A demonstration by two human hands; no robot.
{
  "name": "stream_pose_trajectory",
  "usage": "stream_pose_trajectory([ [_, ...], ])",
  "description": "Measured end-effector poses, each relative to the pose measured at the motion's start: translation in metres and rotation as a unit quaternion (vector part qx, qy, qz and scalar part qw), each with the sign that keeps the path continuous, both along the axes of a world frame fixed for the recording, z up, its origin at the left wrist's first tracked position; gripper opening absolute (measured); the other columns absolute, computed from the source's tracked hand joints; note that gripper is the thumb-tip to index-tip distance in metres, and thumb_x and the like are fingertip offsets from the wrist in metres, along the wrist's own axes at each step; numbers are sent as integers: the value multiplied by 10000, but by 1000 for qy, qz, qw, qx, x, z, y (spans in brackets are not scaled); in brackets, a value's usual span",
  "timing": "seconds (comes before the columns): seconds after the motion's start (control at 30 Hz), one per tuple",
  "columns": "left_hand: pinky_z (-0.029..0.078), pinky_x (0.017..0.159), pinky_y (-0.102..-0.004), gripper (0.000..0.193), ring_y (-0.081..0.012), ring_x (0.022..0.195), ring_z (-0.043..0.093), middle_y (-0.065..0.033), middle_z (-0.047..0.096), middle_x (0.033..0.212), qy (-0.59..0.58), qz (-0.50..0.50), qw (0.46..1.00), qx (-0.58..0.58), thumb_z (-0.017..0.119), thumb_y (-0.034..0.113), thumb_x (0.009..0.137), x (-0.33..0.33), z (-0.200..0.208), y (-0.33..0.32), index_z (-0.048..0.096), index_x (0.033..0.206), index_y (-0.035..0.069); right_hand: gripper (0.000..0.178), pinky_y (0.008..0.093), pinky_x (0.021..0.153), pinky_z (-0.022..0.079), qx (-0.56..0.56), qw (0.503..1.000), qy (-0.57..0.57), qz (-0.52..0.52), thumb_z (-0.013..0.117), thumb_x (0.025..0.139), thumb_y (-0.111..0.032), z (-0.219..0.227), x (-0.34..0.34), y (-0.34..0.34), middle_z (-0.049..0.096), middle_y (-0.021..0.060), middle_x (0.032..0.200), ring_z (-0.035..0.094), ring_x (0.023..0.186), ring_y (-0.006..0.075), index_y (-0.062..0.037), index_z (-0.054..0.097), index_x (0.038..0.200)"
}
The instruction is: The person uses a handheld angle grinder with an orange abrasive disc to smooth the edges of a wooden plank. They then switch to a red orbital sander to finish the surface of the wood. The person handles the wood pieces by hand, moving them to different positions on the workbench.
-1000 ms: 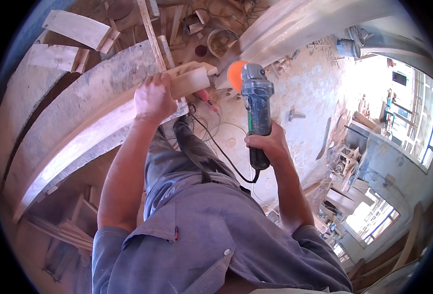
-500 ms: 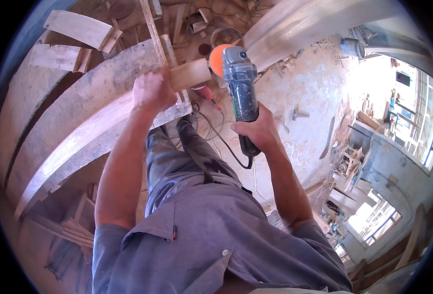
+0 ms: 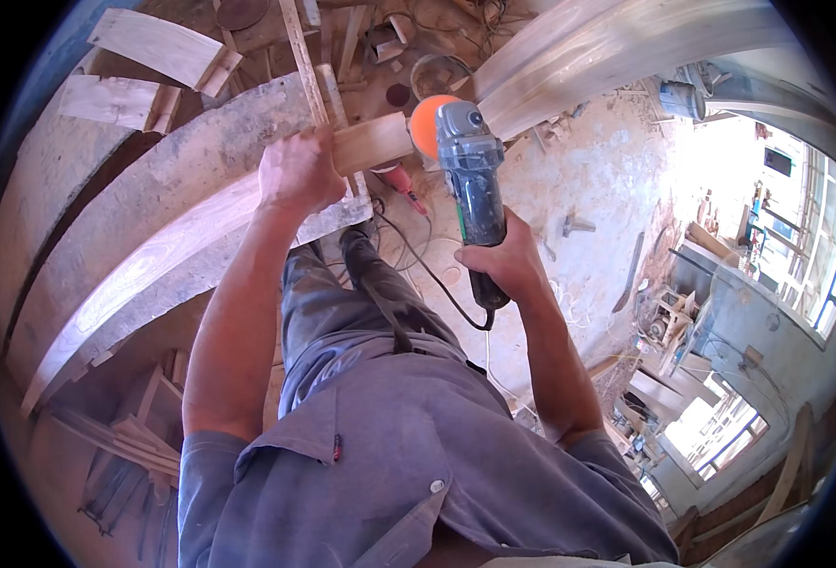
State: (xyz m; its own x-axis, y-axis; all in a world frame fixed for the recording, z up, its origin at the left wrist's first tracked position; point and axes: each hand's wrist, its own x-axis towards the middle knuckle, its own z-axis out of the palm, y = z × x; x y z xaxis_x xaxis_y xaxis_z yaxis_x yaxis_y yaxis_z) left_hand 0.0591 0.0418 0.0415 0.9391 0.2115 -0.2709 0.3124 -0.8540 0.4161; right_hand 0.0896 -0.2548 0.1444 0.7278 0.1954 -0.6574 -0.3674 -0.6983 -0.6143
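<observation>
My right hand [image 3: 508, 257] is wrapped round the body of a dark angle grinder [image 3: 479, 194], whose cord hangs from its rear end. An orange disc [image 3: 427, 123] is fitted on the grinder's head, beside the end of a long curved wooden piece [image 3: 162, 227]. Whether disc and wood touch, I cannot tell. My left hand [image 3: 299, 172] grips the wooden piece near that end, fingers closed over its far side. The piece lies along a worn workbench [image 3: 214, 123] and sweeps down to the left.
Two short boards [image 3: 158, 43] rest at the far left of the bench. A large wooden beam [image 3: 607, 57] crosses the far right. On the floor lie a red power tool [image 3: 401, 182], cords and a hammer-shaped object [image 3: 577, 225]. Scrap wood [image 3: 139, 440] is stacked under the bench.
My right hand and the grinder have shifted slightly nearer and to the right. The left hand keeps its grip on the wood.
</observation>
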Motion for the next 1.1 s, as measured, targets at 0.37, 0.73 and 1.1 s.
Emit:
stream_pose_trajectory([
  [0.37, 513, 1019, -484, 570, -371, 1180, 636, -155, 701, 1189, -38, -20, 998, -41, 754, 107, 709, -5, 9, -1, 634, 1266, 82, 452, 319, 718, 543, 36, 993, 28, -111, 855, 685, -176, 0, -25, -43, 687, 64, 858, 659, 760, 144, 13, 644, 1038],
  [0.73, 539, 738, -429, 385, -284, 779, 694, -155, 678, 793, -60, 77, 870, -484, 705, 374, 950, -34, 52, -123, 715, 1057, 4, 439, 355, 674, 576, 321, 926, 81, -180, 768, 693, -206, -7, -30, -48, 710, 136, 836, 702, 712, 233, 51, 657, 1031],
  [1.1, 479, 442, -318, 597, -175, 604, 616, -86, 653, 773, 83, 189, 635, -745, 585, 570, 1036, -13, 93, -140, 678, 1066, -18, 532, 340, 664, 580, 455, 875, 124, -108, 746, 751, -317, 0, -29, -11, 703, 148, 877, 699, 726, 239, 64, 646, 1109],
])
